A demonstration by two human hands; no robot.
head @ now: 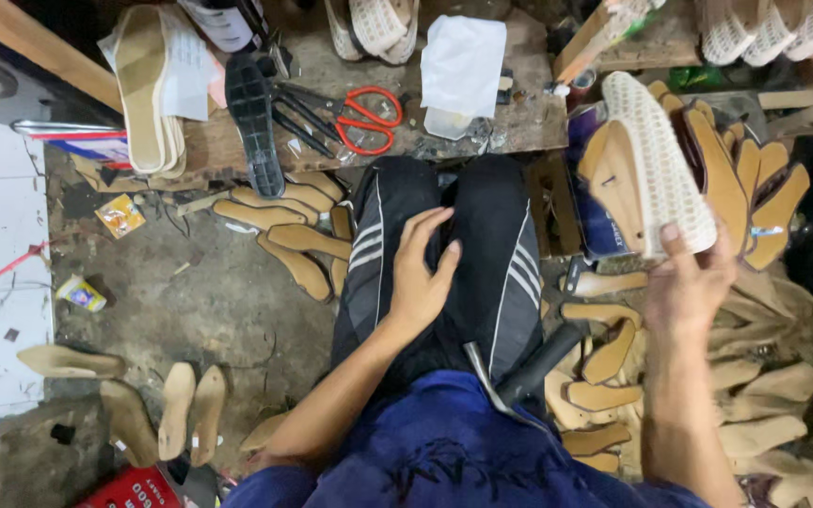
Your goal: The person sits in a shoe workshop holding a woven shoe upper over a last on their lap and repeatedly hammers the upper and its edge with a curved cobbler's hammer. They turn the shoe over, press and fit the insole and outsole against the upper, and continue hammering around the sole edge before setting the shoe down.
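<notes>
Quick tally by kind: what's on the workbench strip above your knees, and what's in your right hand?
Red-handled scissors: 1
Black shoe sole: 1
White folded paper: 1
Woven cream shoe upper on a last, in the right hand: 1
Total: 4

Right hand (687, 282) raised, fingers (672, 235) gripping a cream mesh shoe (656, 160) on its wooden last. Left hand (421, 273) resting flat on the black trousers (496, 273). Red scissors (369, 120) on the worktop (519, 127); tan insoles (284, 240) scattered over the floor (199, 310).
</notes>
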